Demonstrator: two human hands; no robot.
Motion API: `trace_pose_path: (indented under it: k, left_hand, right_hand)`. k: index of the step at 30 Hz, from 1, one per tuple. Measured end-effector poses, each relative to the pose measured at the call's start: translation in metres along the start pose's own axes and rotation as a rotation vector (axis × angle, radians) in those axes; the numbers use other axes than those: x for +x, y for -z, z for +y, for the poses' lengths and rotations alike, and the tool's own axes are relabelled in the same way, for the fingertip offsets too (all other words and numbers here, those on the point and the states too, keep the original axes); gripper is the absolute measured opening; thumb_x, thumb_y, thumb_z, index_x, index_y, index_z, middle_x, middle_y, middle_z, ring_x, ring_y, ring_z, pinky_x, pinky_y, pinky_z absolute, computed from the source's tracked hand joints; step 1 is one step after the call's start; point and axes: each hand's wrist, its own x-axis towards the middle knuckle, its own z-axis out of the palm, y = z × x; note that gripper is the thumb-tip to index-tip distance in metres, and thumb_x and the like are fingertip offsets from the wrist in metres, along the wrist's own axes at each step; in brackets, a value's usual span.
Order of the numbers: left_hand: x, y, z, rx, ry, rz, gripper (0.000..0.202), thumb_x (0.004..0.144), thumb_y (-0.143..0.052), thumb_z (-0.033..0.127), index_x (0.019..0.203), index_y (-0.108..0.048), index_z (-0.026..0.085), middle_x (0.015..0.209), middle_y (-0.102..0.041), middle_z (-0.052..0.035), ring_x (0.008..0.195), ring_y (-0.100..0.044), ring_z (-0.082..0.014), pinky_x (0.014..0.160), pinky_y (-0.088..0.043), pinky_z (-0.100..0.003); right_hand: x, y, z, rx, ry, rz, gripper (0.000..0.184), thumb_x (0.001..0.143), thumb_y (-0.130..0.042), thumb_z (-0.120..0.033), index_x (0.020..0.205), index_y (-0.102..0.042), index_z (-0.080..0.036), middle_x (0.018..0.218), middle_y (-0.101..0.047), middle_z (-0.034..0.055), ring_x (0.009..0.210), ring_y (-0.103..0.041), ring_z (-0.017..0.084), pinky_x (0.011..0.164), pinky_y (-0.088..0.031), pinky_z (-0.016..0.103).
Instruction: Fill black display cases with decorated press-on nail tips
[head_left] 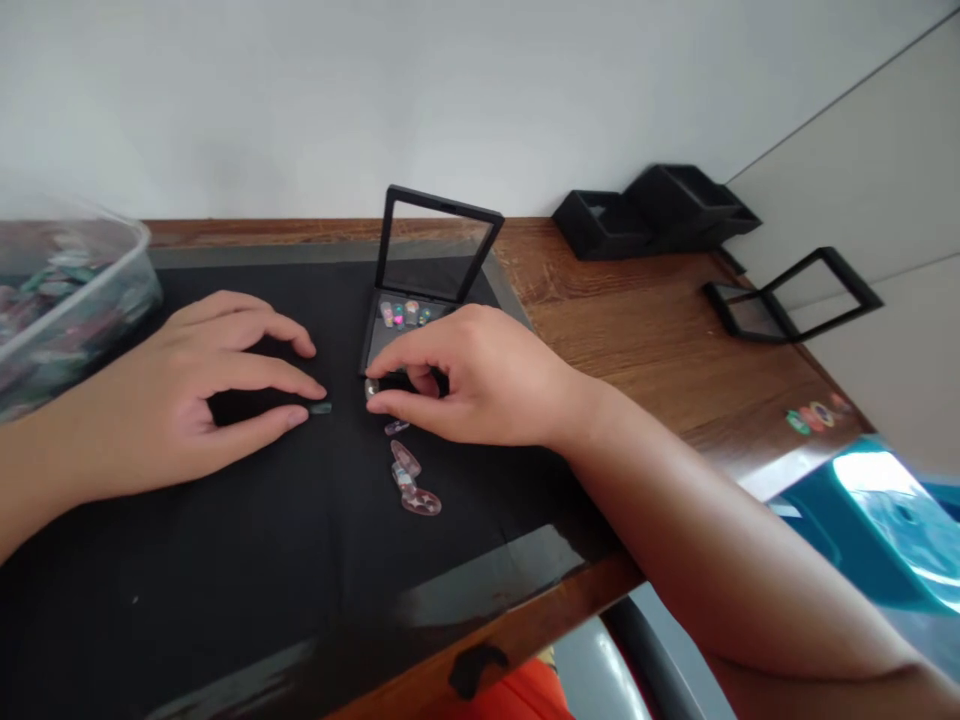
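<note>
My left hand (217, 390) hovers low over the black cloth (225, 560), its fingers spread. A small dark press-on nail (321, 408) sits right at its thumb and index fingertips. Between thumb and index finger, my right hand (457, 380) pinches a shiny press-on nail (371, 388) at the near edge of an open black display case (439, 200). Inside that case several decorated nails (405, 314) stand in a row, partly hidden by my right hand. Below the hand lie a small purplish nail (396, 427) and a few loose pinkish, see-through nails (421, 501).
A clear plastic tub (142, 260) full of packed nails stands at the left. Black stepped trays (652, 215) sit by the wall, and another open black case (787, 300) stands on the wooden table (600, 310). Colourful round pieces (817, 415) lie near the right edge, above a blue stool (885, 510).
</note>
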Motion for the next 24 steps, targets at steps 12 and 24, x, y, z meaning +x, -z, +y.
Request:
trace_pose_path:
  k: [12, 24]
  left_hand:
    - [0.002, -0.008, 0.021, 0.072, -0.021, 0.058, 0.031, 0.105, -0.058, 0.049, 0.096, -0.085, 0.038, 0.111, -0.082, 0.0025, 0.114, -0.07, -0.0289, 0.104, -0.051, -0.051]
    - [-0.001, -0.009, 0.015, 0.126, -0.114, -0.065, 0.027, 0.111, -0.058, 0.043, 0.106, -0.081, 0.031, 0.118, -0.082, -0.0017, 0.122, -0.067, -0.0293, 0.105, -0.051, -0.047]
  right_hand:
    - [0.001, -0.001, -0.002, 0.014, 0.022, -0.017, 0.017, 0.102, -0.075, -0.025, 0.114, -0.085, -0.018, 0.07, -0.066, -0.0055, 0.07, -0.058, 0.011, 0.071, -0.035, 0.03]
    - [-0.011, 0.031, 0.003, -0.057, -0.092, 0.032, 0.016, 0.097, -0.081, -0.031, 0.11, -0.085, -0.022, 0.074, -0.069, -0.0031, 0.072, -0.06, 0.012, 0.075, -0.043, 0.03]
